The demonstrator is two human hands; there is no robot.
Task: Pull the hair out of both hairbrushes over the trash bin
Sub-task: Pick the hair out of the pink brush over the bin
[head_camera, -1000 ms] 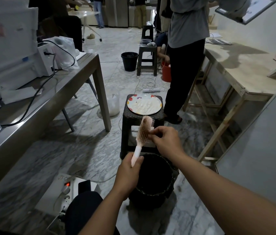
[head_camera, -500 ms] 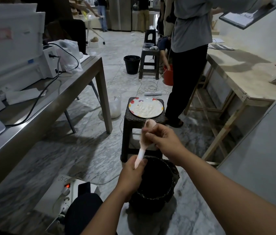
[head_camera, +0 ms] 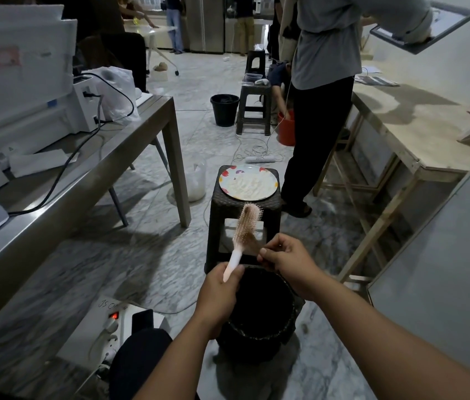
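A pink hairbrush (head_camera: 245, 223) stands nearly upright above the black trash bin (head_camera: 259, 336), bristles facing right. My left hand (head_camera: 219, 293) grips its pale handle from below. My right hand (head_camera: 285, 259) is to the right of the brush, fingertips pinched on a brownish tuft of hair (head_camera: 252, 243) that stretches from the lower bristles to my fingers. Only this one brush is in view. The bin's inside is dark and I cannot see its contents.
A dark stool (head_camera: 222, 215) carrying a flowered plate (head_camera: 271, 176) stands just behind the bin. A person (head_camera: 320, 82) stands right of it. A steel table (head_camera: 98, 168) runs along the left, a wooden bench (head_camera: 418, 134) along the right. A power strip (head_camera: 106, 321) lies at lower left.
My right hand was over the brush head, covering the bristles; it has drawn down and to the right, pulling a tuft of hair away. The brush head is uncovered again.
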